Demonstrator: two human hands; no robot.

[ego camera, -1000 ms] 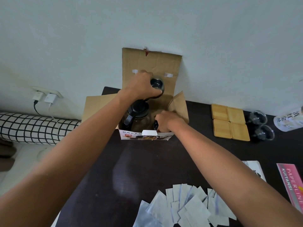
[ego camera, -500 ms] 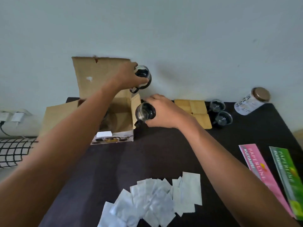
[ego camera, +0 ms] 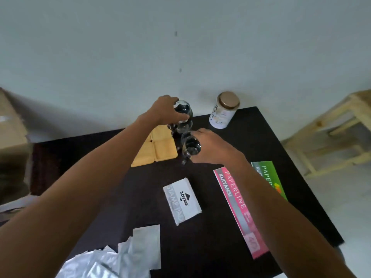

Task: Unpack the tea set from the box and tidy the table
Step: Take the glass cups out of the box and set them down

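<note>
Both hands are occupied. The left hand (ego camera: 165, 109) grips a glass cup (ego camera: 183, 111) from above at the far edge of the table (ego camera: 261, 137), fingers curled round its rim. The right hand (ego camera: 208, 147) holds a second cup (ego camera: 190, 146) nearer the viewer, fingers wrapped round its side. Between the two, at least one further cup (ego camera: 183, 126) stands on the table; how many are there cannot be told, as hands and glass overlap.

Just left of the cups lie four yellow coasters (ego camera: 160, 150), set close together in a block. The box (ego camera: 12, 137) sits at the far left, blurred and well apart from the hands. A jar (ego camera: 222, 112) with a bronze lid stands far right of the cups.

Also present: a stamp pad carton (ego camera: 181, 199), a pink receipt book (ego camera: 239, 209), a green one (ego camera: 269, 177) partly under the right forearm, and silver sachets (ego camera: 128, 255) at the near edge.

Assessment — the cups are judged light, rigid, smooth and breakable; glass-on-glass contact is the chief hazard where they crowd together. A hold round the body or by the small dark handle appears soundest, with each cup lowered upright and clear of its neighbour. Whether either held cup already touches the table cannot be determined.
</note>
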